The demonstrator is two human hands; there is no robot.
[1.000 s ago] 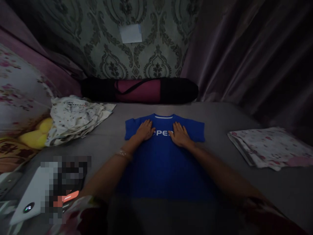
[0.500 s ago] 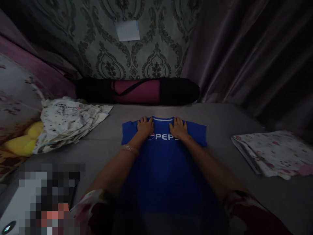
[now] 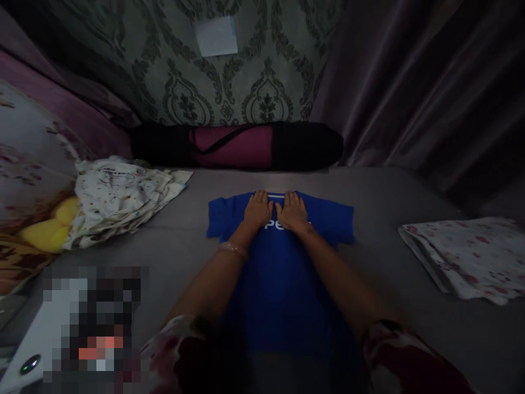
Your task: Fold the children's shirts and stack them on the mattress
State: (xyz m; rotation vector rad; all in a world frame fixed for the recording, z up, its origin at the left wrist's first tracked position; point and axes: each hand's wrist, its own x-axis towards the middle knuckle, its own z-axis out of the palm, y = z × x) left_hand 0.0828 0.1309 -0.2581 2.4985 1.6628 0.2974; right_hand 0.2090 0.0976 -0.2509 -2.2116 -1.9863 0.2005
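Note:
A blue T-shirt [image 3: 279, 284] with white lettering across its chest lies spread out on the grey bed sheet [image 3: 172, 273], collar pointing away from me. My left hand [image 3: 258, 210] rests flat on the upper chest, just left of the collar, fingers stretched toward the neckline. Close beside it, my right hand [image 3: 292, 211] also lies flat, right of centre, with a narrow gap between the two thumbs. Both hands cover part of the lettering. The short sleeves stick out to either side. Neither hand grips the fabric.
Crumpled white printed cloth [image 3: 123, 197] lies at left beside a yellow plush thing [image 3: 49, 227]. A folded white cloth with pink print [image 3: 479, 257] is at right. A long black and maroon bag [image 3: 233, 146] lines the wall. A pale device [image 3: 49, 328], partly pixelated, sits lower left.
My two hands have slid inward toward each other across the chest of the shirt, covering more of the lettering. The view has shifted slightly.

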